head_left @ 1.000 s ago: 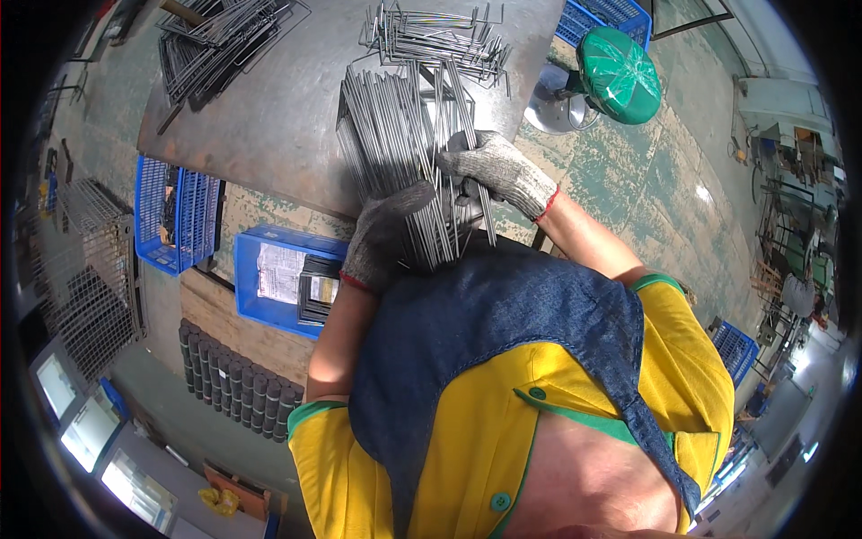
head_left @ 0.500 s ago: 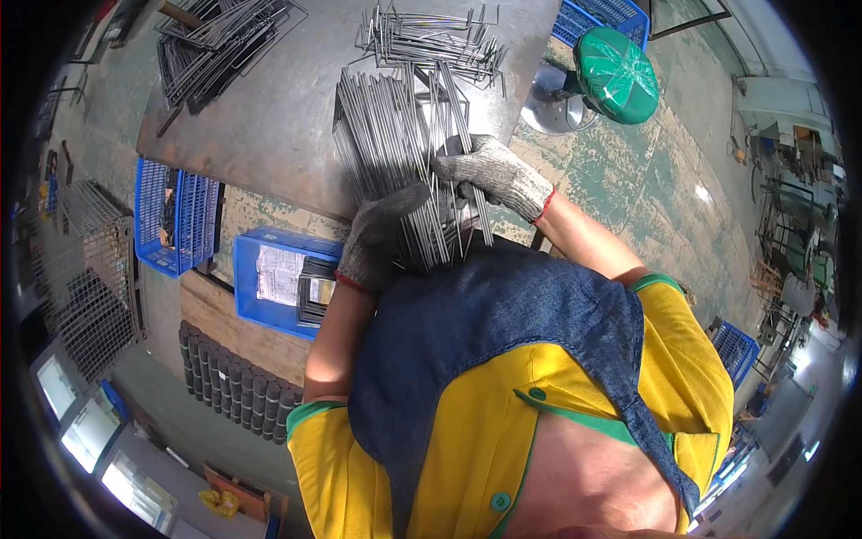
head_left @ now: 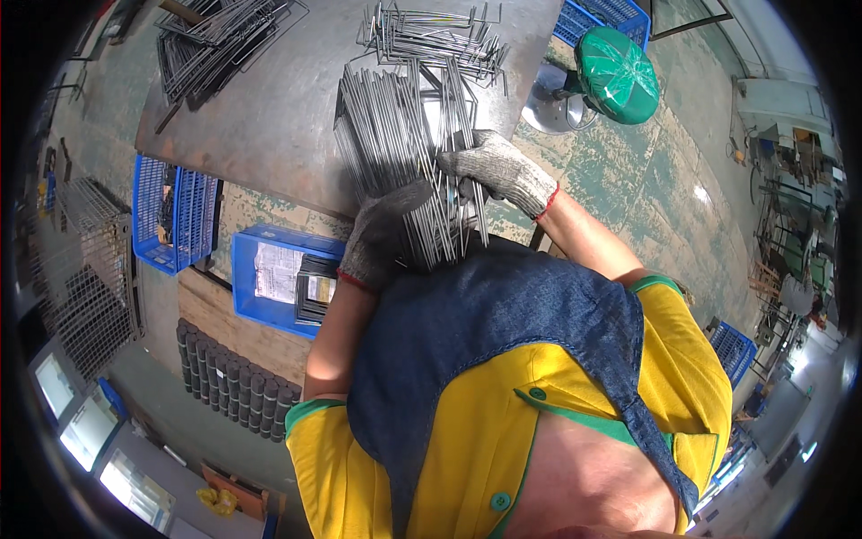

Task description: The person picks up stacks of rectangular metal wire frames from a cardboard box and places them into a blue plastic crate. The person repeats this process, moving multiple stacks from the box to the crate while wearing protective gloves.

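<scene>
A thick bundle of bent metal wire frames (head_left: 386, 121) lies at the near edge of the metal table, its near ends reaching my apron. My left hand (head_left: 382, 229), in a grey work glove with a red cuff, is closed around the bundle's left side, thumb across the wires. On the other side my right hand (head_left: 498, 171), gloved alike, grips several wires that stand slightly apart from the rest, with its thumb on top. Its fingertips are partly hidden behind the wires. Just beyond lies a looser pile of wire frames (head_left: 440, 40).
Darker wire frames (head_left: 211, 49) are heaped on the metal table (head_left: 278, 117) at far left. Blue crates (head_left: 175, 216) and a blue bin (head_left: 260, 310) stand below the table's left side. A stool with a green covered seat (head_left: 617, 75) is at the right, beside another blue crate (head_left: 620, 18).
My right hand has shifted very slightly to the right with the wires it grips. My left hand stays nearly in place on the bundle.
</scene>
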A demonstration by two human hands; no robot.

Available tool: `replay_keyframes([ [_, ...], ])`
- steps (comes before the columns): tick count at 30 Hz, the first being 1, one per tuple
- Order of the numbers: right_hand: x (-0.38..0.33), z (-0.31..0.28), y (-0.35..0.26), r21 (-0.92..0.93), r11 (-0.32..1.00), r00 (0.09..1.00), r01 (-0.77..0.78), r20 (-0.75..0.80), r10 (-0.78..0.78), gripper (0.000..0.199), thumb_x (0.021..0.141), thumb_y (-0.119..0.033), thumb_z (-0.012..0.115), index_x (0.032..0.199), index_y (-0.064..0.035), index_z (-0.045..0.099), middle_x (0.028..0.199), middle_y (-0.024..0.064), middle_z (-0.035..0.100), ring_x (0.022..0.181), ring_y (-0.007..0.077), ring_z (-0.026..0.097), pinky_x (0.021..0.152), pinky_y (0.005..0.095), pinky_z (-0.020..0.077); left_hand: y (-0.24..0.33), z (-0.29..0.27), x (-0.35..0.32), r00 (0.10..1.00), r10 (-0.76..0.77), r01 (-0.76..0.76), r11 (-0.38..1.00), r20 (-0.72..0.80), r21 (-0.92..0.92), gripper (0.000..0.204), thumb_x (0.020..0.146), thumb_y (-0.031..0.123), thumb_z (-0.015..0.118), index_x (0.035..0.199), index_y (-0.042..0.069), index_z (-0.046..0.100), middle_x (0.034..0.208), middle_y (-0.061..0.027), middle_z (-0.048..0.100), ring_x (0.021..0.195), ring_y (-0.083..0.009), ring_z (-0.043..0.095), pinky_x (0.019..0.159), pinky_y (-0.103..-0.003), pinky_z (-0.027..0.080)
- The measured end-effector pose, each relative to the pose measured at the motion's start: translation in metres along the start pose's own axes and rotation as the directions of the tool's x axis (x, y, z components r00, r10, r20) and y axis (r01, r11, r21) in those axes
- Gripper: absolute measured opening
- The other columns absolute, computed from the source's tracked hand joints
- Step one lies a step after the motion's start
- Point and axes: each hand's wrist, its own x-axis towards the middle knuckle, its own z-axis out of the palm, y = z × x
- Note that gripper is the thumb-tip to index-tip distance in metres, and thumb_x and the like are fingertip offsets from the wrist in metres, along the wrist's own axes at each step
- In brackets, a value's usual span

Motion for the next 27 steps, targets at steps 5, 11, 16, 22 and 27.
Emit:
replay_keyframes([
  [5, 0.012, -0.004, 0.012, 0.018, 1.000, 1.000, 0.023, 0.008, -0.023, 0.020, 0.080, -0.020, 0.062, 0.087, -0.0007, 0.063, 0.067, 0.0015, 0.059, 0.054, 0.0070, 0.052, 0.045, 0.0226, 0.0408, -0.012, 0.012, -0.005, 0.997, -0.063, 0.051, 0.970, -0.041, -0.239, 0.035, 0.082, 0.016, 0.046, 0.112, 0.002, 0.058, 0.114, -0.0148, 0.058, 0.108, -0.0275, 0.055, 0.097, -0.035, 0.041],
  [11, 0.011, 0.006, 0.016, 0.290, 0.951, 0.994, 0.104, -0.058, -0.091, 0.020, 0.079, -0.011, 0.061, 0.095, -0.0007, 0.058, 0.074, 0.0050, 0.059, 0.057, 0.0093, 0.055, 0.044, 0.0222, 0.0441, -0.008, 0.006, 0.000, 0.991, 0.094, -0.102, 0.992, -0.096, -0.075, 0.032, 0.082, 0.017, 0.051, 0.108, 0.002, 0.059, 0.109, -0.0134, 0.061, 0.104, -0.0262, 0.057, 0.094, -0.035, 0.043],
  [16, 0.000, 0.013, -0.002, 0.489, 0.871, 0.997, 0.054, -0.075, -0.019, 0.020, 0.083, -0.013, 0.059, 0.098, -0.0001, 0.056, 0.078, 0.0056, 0.060, 0.060, 0.0124, 0.058, 0.049, 0.0239, 0.0497, -0.011, 0.010, -0.001, 0.994, 0.004, -0.022, 0.986, -0.105, -0.168, 0.030, 0.082, 0.018, 0.052, 0.105, 0.002, 0.061, 0.107, -0.0137, 0.061, 0.104, -0.0255, 0.058, 0.093, -0.035, 0.044],
  [22, 0.009, 0.010, 0.006, 0.399, 0.912, 0.990, 0.096, -0.130, -0.047, 0.016, 0.088, -0.019, 0.053, 0.089, -0.0037, 0.058, 0.072, 0.0047, 0.060, 0.054, 0.0092, 0.056, 0.039, 0.0218, 0.0427, -0.017, 0.019, -0.001, 0.975, -0.221, 0.186, 0.888, -0.035, -0.421, 0.030, 0.082, 0.017, 0.054, 0.106, 0.001, 0.060, 0.106, -0.0137, 0.062, 0.102, -0.0249, 0.058, 0.091, -0.033, 0.045],
  [27, -0.010, 0.011, -0.018, 0.441, 0.893, 0.984, 0.091, -0.178, -0.012, 0.020, 0.090, -0.022, 0.046, 0.079, -0.0087, 0.057, 0.066, 0.0015, 0.058, 0.042, 0.0055, 0.048, 0.030, 0.0197, 0.0326, 0.019, -0.002, 0.004, 0.952, -0.300, 0.257, 0.654, 0.068, -0.711, 0.029, 0.083, 0.016, 0.054, 0.106, 0.000, 0.060, 0.105, -0.0150, 0.062, 0.101, -0.0262, 0.059, 0.089, -0.035, 0.046],
])
